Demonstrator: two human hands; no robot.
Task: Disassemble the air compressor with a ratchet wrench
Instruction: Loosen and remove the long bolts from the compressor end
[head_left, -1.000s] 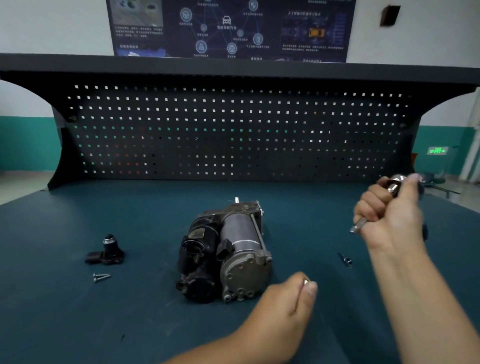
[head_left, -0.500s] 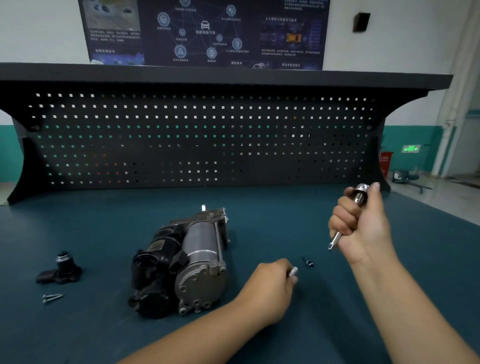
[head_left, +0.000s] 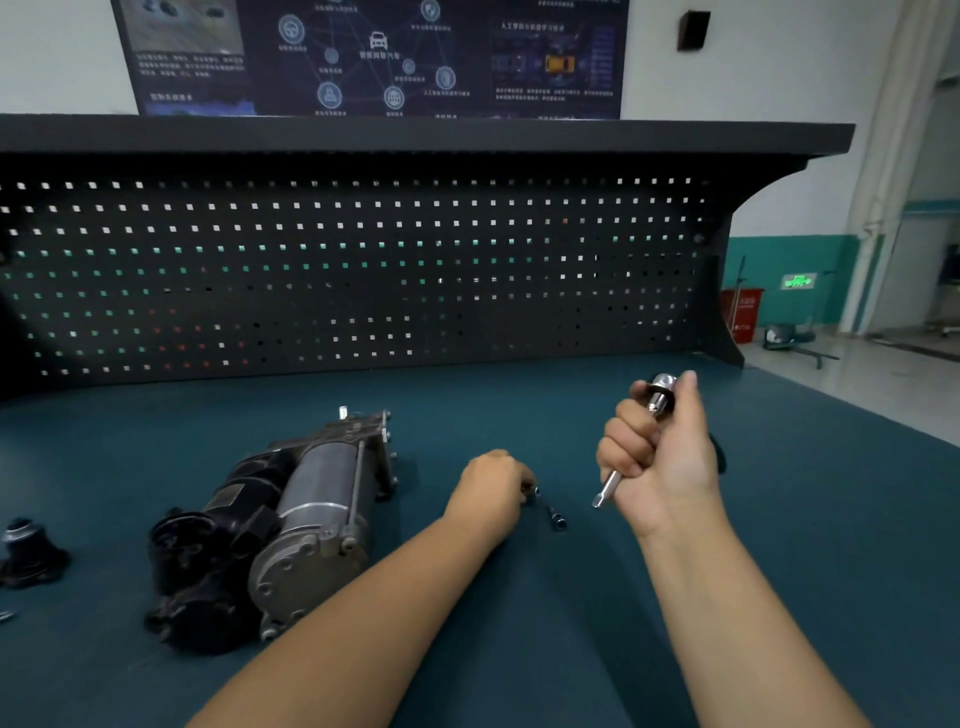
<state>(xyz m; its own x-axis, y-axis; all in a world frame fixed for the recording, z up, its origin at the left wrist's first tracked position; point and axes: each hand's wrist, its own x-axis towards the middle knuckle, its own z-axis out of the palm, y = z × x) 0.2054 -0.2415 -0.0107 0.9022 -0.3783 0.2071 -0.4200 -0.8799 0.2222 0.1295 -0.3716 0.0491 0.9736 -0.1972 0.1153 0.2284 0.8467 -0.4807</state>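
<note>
The air compressor, black and grey metal, lies on the teal bench mat at the left of centre. My right hand grips the ratchet wrench upright above the mat, its silver head at the top and a bit tip poking out below my fist. My left hand is down on the mat to the right of the compressor, its fingers pinching a small dark bolt. A second small bolt lies on the mat just right of that hand.
A removed black part sits at the far left edge, with loose screws below it. A dark pegboard with a shelf on top closes off the back of the bench. The bench's right edge drops to the workshop floor.
My left hand has moved away from the compressor's front, forward and right, down to the mat beside the lying bolt. The camera has turned right; my right hand keeps its grip on the wrench.
</note>
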